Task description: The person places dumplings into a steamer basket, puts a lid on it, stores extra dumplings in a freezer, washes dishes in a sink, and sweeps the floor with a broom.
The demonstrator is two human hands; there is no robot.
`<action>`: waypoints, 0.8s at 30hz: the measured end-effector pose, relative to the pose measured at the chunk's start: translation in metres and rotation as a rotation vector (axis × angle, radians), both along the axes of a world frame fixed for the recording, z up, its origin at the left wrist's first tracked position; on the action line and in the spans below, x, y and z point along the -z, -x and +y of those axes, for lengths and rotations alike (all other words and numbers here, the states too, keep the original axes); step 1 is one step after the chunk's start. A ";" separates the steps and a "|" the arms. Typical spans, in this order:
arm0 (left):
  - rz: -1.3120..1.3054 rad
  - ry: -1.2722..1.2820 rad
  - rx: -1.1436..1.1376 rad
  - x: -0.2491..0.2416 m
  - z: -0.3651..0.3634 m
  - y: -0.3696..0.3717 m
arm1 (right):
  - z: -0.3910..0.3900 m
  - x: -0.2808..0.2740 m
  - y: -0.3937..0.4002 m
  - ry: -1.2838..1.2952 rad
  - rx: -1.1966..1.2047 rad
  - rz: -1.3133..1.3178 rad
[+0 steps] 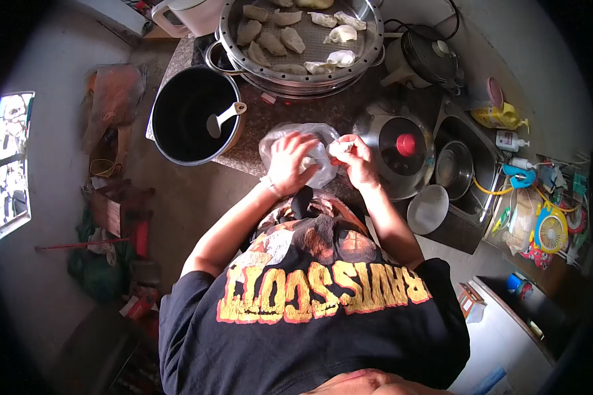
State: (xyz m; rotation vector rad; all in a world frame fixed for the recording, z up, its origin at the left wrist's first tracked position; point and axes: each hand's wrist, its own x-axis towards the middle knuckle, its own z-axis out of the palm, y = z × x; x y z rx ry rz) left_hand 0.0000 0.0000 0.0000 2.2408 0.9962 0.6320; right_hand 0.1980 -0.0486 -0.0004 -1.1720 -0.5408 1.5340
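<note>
A clear plastic bag (319,172) lies at the counter's front edge, close to my body. My left hand (288,162) rests over it with the fingers stretched out, slightly blurred. On the bag's other side, my right hand (356,159) is closed, thumb and fingers pinched at the bag's edge; a small pale bit shows between the fingertips. What the bag contains is hard to make out. Beyond the hands stands a steel steamer tray (229,49) holding several dumplings (270,43), some duller and some whiter.
To the left stands a dark inner pot (184,125) with a rice paddle (225,120) in it. A glass lid (392,172) with a red knob lies right of my hands. Farther right are a white bowl (428,209), a sink (464,122) with a metal basin (454,164), and an electric pot (428,56).
</note>
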 end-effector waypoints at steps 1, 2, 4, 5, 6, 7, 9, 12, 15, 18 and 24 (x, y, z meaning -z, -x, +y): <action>0.051 0.059 0.044 0.001 0.002 -0.013 | 0.001 0.000 0.003 -0.014 0.015 -0.004; 0.073 0.102 -0.011 0.010 0.003 -0.024 | 0.002 0.002 0.004 -0.049 0.006 -0.058; 0.082 0.104 0.037 0.022 0.003 -0.030 | 0.003 -0.003 0.005 -0.168 -0.024 -0.349; 0.090 0.102 0.065 0.029 0.003 -0.034 | 0.004 0.007 0.001 -0.242 -0.040 -0.521; 0.006 0.109 0.048 0.027 -0.002 -0.036 | -0.001 0.011 0.003 -0.275 -0.054 -0.614; -0.008 0.101 0.066 0.030 -0.002 -0.037 | -0.002 0.016 0.005 -0.318 -0.066 -0.709; -0.025 0.081 0.096 0.035 0.003 -0.033 | 0.005 0.003 0.022 -0.334 0.048 -1.063; -0.017 0.091 0.135 0.036 -0.004 -0.025 | 0.012 0.032 -0.001 -0.376 0.090 -1.127; 0.141 0.160 0.083 0.018 -0.003 -0.019 | 0.017 -0.016 -0.006 -0.349 0.082 -0.849; 0.048 0.149 0.084 0.016 0.000 -0.025 | 0.047 -0.089 -0.005 -0.629 0.179 -0.678; -0.132 0.066 0.051 -0.035 0.003 -0.017 | 0.169 -0.164 -0.022 -0.628 -0.080 -1.262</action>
